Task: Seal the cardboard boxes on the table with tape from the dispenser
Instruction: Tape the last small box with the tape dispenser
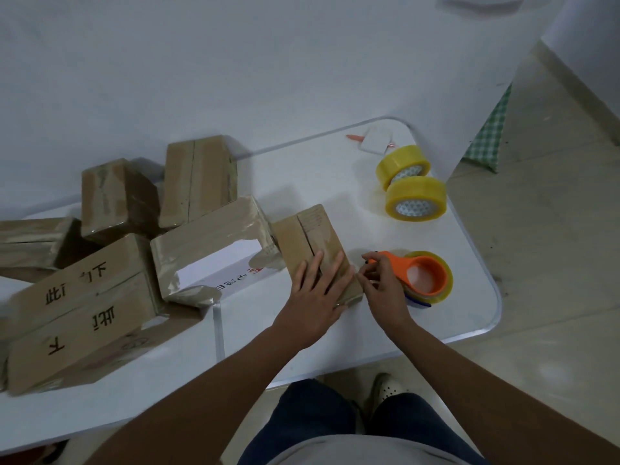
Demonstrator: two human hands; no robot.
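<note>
Cardboard box (313,243) under flat, spread left hand (318,290); right hand (382,280) pinches orange dispenser (416,275).

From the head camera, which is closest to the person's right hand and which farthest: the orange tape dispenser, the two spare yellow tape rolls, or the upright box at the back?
1. Orange tape dispenser: right beside the right hand, at its fingers.
2. Spare yellow tape rolls: farther back on the table's right side.
3. Upright box: far back and to the left.
</note>
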